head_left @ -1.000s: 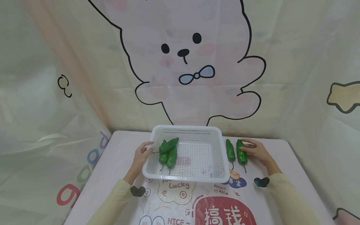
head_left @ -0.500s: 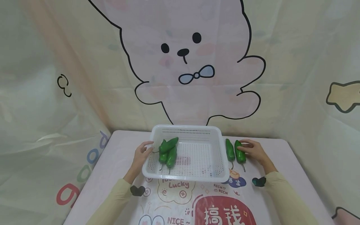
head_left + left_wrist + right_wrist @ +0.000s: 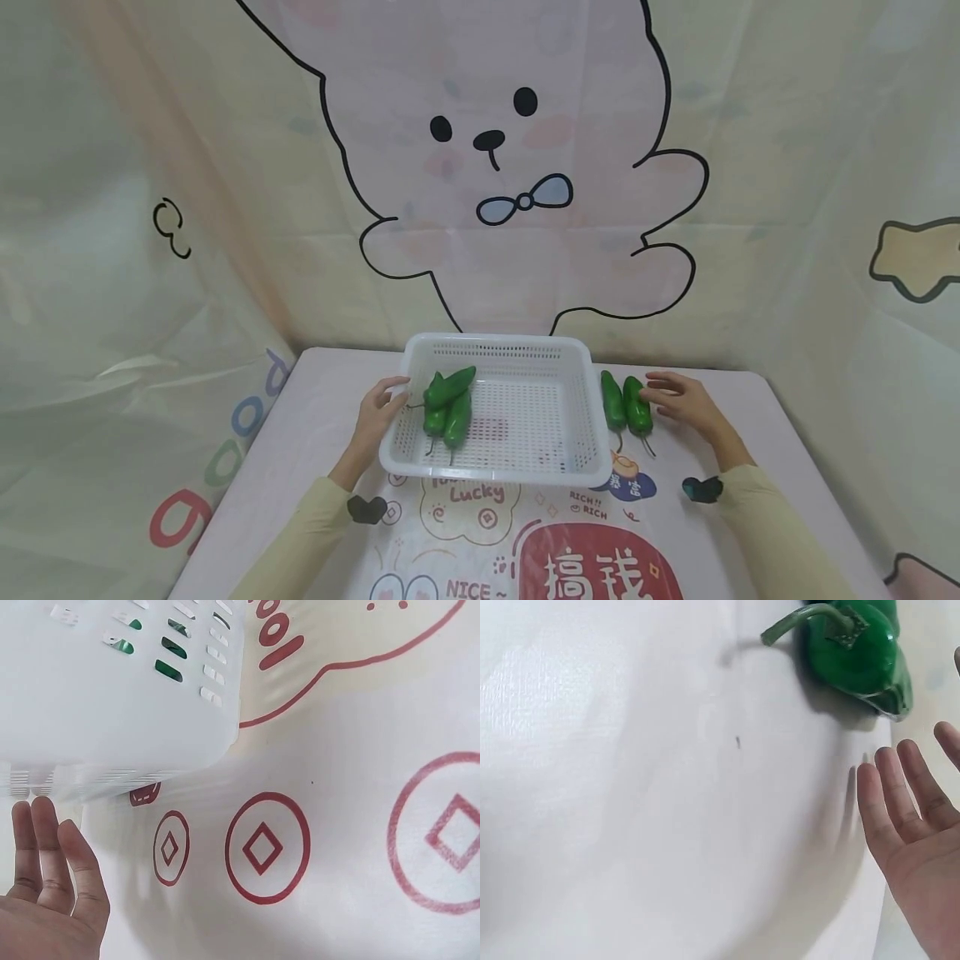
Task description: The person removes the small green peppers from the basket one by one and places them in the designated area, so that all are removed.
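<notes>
A white plastic basket [image 3: 540, 408] stands on the table, with several green chili peppers [image 3: 457, 421] heaped at its left end. My left hand [image 3: 372, 418] is at the basket's left side; in the left wrist view the fingertips [image 3: 45, 814] reach its lower wall, fingers nearly straight. To the right of the basket lie two more green peppers, the nearer-to-basket one [image 3: 613, 402] and the outer one [image 3: 637, 408], close together with stems toward me. Just right of the outer pepper is my right hand [image 3: 686, 404]. Its fingers are extended and hold nothing in the right wrist view.
The table [image 3: 720, 517] is covered with a white printed cloth. Hanging sheets with cartoon drawings rise behind it [image 3: 480, 275] and at both sides. The basket's right rim [image 3: 597, 408] lies close beside the loose peppers.
The outer pepper has shifted left toward its neighbour under my right hand's fingers. The right hand has since drawn back a little to the right. My left hand and the basket look unmoved.
</notes>
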Tool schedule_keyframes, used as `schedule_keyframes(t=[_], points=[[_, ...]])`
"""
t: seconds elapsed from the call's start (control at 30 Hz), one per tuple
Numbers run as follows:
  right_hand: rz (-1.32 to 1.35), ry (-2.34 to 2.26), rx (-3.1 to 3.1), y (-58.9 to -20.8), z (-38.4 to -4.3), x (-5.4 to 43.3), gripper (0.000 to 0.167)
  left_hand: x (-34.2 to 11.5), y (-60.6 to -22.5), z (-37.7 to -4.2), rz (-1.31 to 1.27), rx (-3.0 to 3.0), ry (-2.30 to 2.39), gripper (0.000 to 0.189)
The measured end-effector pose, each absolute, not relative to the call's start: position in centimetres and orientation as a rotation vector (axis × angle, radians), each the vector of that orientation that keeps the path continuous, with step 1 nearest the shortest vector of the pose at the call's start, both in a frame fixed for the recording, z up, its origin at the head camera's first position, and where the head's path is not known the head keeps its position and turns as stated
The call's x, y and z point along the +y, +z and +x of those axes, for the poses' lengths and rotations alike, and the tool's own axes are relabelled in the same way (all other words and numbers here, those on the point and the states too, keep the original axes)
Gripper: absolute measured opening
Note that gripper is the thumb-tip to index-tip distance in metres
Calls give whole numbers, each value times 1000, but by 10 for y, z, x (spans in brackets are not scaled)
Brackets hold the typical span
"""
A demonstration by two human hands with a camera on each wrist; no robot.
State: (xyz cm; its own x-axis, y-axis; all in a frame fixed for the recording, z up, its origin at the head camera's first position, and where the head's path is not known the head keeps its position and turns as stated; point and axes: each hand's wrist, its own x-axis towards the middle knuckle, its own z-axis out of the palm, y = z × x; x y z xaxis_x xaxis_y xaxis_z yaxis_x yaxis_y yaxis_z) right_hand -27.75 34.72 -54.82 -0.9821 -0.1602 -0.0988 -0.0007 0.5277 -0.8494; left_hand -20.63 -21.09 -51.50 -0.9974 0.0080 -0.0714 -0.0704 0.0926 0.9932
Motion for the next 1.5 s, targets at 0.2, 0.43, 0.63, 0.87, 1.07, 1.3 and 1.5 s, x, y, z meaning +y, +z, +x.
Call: schedule_keyframes(t=[0.2, 0.43, 0.63, 0.87, 1.07, 1.3, 1.5], points=[[-187, -1482, 2601, -543, -273, 350, 70, -211, -515, -205, -59, 2276, 2081, 39], [-238, -1644, 2560, -538, -264, 343, 65, -211, -518, -206, -44, 2257, 2093, 38], [-275, -1880, 2486, -525, -263, 328, 58, -210, -517, -206, -44, 2249, 2097, 38], [-277, -2078, 2388, -499, -266, 304, 48, -209, -515, -205, -56, 2259, 2096, 38], [-339, -2173, 2247, -482, -270, 285, 40, -209, -513, -205, -65, 2258, 2091, 38], [-357, -2206, 2159, -468, -277, 260, 38, -210, -514, -205, -89, 2281, 2067, 38], [-369, -2205, 2129, -463, -285, 235, 42, -209, -515, -206, -76, 2269, 2075, 38]])
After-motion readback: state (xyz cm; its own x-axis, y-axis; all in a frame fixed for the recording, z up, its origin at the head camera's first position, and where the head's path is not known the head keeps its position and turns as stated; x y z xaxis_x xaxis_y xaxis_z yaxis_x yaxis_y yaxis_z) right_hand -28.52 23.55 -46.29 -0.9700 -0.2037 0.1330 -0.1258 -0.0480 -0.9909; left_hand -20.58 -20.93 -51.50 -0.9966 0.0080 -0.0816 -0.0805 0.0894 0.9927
